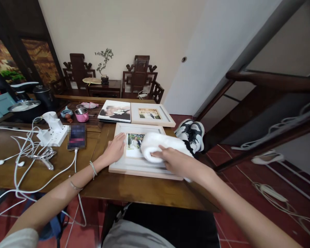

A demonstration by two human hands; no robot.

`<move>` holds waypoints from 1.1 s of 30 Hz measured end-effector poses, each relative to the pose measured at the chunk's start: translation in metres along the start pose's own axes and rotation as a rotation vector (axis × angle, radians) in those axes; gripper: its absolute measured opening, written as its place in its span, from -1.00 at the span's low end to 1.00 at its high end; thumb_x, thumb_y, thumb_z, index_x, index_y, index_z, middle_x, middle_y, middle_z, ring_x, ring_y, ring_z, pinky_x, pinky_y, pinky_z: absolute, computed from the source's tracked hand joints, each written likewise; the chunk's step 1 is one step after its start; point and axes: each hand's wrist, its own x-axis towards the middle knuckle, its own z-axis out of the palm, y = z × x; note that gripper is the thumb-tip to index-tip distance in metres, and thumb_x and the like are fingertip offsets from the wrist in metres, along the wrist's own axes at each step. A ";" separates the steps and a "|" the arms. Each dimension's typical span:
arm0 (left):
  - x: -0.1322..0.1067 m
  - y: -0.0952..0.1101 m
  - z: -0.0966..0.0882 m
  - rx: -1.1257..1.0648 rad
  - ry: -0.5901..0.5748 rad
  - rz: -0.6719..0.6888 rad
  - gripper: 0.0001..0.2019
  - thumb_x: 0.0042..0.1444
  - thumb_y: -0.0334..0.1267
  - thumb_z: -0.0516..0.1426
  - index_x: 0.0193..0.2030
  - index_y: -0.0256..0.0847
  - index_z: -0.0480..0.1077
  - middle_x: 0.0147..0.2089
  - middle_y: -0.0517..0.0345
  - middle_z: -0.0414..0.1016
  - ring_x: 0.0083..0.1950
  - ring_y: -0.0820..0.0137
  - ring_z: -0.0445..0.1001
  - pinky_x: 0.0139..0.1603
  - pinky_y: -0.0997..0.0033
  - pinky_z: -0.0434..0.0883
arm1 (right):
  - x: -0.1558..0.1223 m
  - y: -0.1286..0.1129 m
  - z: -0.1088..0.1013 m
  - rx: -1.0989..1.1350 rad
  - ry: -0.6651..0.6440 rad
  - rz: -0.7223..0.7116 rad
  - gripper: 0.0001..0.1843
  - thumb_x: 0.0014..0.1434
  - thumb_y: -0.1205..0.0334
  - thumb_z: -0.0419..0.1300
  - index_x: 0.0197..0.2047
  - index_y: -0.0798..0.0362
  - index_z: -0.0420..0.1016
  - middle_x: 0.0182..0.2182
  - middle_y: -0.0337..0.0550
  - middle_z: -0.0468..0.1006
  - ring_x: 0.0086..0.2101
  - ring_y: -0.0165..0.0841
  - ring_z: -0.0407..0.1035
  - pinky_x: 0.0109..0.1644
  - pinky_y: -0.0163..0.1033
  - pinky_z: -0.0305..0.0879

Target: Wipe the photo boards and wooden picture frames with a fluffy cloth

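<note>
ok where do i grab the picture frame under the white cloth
Probably by the pale outer edges of the picture frame, one grip from the left, one from the right: it lies flat and wide on the table. The white cloth covers part of its right side, so move that first.

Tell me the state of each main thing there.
Near picture frame: face up, partly covered
White cloth: bundled, gripped
Right hand: closed on white cloth
Left hand: open, touching near picture frame
Far picture frame: face up
Phone: cable plugged in
Power strip: plugs inserted
Pink cup: upright
</note>
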 end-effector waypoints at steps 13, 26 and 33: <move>0.003 -0.005 0.004 -0.028 0.028 0.022 -0.56 0.31 -0.32 -0.12 0.30 -0.32 0.18 0.38 -0.15 0.17 0.42 0.19 0.10 0.36 -0.05 0.16 | 0.042 0.010 0.021 -0.149 0.237 -0.081 -0.41 0.08 0.56 0.00 0.16 0.11 0.46 0.19 0.09 0.41 0.24 -0.02 0.12 0.27 0.12 0.00; 0.002 -0.003 0.002 -0.014 -0.008 0.012 -0.55 0.32 -0.33 -0.13 0.32 -0.32 0.15 0.40 -0.15 0.13 0.43 0.17 0.07 0.36 -0.09 0.16 | 0.018 0.025 0.015 -0.228 0.191 0.064 -0.22 0.01 0.71 -0.11 0.22 0.00 0.41 0.27 0.03 0.30 0.25 -0.06 0.14 0.24 0.06 0.11; 0.002 -0.003 0.003 -0.019 0.013 0.008 -0.55 0.32 -0.33 -0.13 0.32 -0.32 0.16 0.40 -0.14 0.15 0.43 0.19 0.08 0.38 -0.03 0.15 | 0.066 0.030 0.022 -0.408 0.306 0.043 -0.44 0.16 0.58 -0.08 0.09 0.05 0.53 0.15 0.15 0.41 0.08 0.04 0.26 0.14 0.13 0.12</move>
